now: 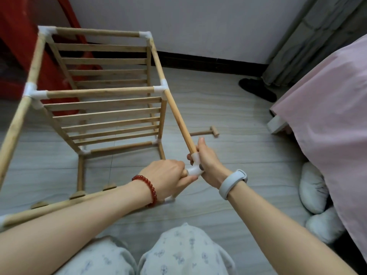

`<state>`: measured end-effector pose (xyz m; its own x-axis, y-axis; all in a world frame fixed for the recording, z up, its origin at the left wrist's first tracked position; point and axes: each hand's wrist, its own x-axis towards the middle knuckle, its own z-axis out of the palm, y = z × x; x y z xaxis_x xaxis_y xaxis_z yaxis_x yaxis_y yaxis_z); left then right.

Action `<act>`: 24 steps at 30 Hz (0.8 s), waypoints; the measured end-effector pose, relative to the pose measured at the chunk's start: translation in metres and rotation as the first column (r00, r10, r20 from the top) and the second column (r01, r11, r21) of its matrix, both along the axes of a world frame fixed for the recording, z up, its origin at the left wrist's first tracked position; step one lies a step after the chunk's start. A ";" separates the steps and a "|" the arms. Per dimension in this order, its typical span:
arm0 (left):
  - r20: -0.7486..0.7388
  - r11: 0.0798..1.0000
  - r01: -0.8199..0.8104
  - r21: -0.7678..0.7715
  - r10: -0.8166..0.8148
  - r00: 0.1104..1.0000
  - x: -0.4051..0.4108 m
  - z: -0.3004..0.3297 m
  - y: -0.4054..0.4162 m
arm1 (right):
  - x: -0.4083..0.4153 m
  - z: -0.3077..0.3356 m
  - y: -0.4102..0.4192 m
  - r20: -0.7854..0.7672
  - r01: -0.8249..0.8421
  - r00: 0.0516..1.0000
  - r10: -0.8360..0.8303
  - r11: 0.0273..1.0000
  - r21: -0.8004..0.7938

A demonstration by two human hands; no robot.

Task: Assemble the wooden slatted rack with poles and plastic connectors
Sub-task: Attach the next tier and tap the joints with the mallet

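The wooden rack (103,116) lies tipped on the tiled floor, with two slatted shelves joined by poles and white plastic connectors. One long pole (178,120) runs from a connector (160,89) down to a white corner connector (194,167) in front of me. My right hand (208,163) grips that pole's end and the connector. My left hand (168,177) grips another pole (59,205), whose end meets the same connector. That pole runs left along the floor to a white connector (3,219) at the frame's edge.
A small wooden mallet (206,132) lies on the floor beyond my hands. Several round wooden feet (77,194) sit near the left pole. A red cabinet (23,46) stands at the far left, a pink-covered bed (327,126) at the right, white slippers (313,193) beside it.
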<state>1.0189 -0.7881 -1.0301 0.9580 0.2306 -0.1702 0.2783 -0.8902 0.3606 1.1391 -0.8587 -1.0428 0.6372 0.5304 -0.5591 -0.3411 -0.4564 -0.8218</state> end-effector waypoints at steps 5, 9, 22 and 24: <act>0.025 0.999 0.029 0.016 -0.029 0.999 -0.002 -0.002 -0.004 | 0.001 -0.009 -0.032 -0.180 0.071 0.983 -0.023 0.961 0.269; 0.047 0.998 0.011 0.057 -0.013 0.999 -0.001 -0.003 -0.004 | 0.012 -0.007 -0.026 -0.048 -0.111 0.991 0.124 0.969 0.219; 0.119 0.972 0.019 0.233 -0.048 0.992 0.026 -0.006 -0.013 | 0.035 0.018 0.065 0.435 -0.372 0.796 0.420 0.907 -0.196; 0.132 0.975 0.034 0.219 -0.064 0.989 0.026 -0.007 -0.012 | 0.036 0.018 0.065 0.510 -0.384 0.728 0.459 0.889 -0.252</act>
<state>1.0447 -0.7997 -1.0373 0.9799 0.1992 0.0122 0.1933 -0.9625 0.1901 1.1752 -0.7935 -1.0251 0.5781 0.7703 -0.2690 0.3937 -0.5521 -0.7350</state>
